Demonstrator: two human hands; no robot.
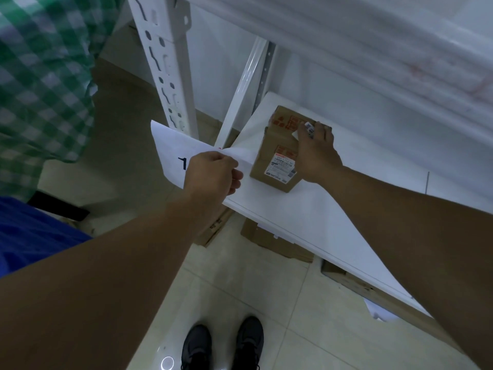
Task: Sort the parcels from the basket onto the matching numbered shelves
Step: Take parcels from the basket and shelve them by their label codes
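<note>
Brown cardboard parcel (276, 156) on white shelf (306, 209), near left end, flat on one broad face and touching the board. Long axis front to back: near end toward shelf's front edge, far end toward the wall, turned slightly to the right. Top face plain brown, with a white printed shipping label topped by an orange strip at the near end and red printed marks at the far end; print too small to read. Right hand (317, 153) laid over parcel's right side, palm down, fingers curled over the far top edge and gripping it; small white barcoded tag showing between the fingers. Left hand (213, 174) at shelf's front left corner, just left of the parcel and not touching it, thumb and fingers pinching the right edge of a white sheet (173, 148). Sheet hanging off the shelf's front corner, bent, with a black numeral partly covered by the hand, seemingly a 1. Count: one parcel on this shelf, one sheet, two hands, both bare forearms in view. White slotted post (170, 76) upright behind the sheet. Below the shelf, on pale tiled floor (293, 316), three more cardboard boxes (274, 244) seen only in part. Two dark shoes (221, 345) at bottom centre. Green checked cloth (45, 76) at far left, blurred.
</note>
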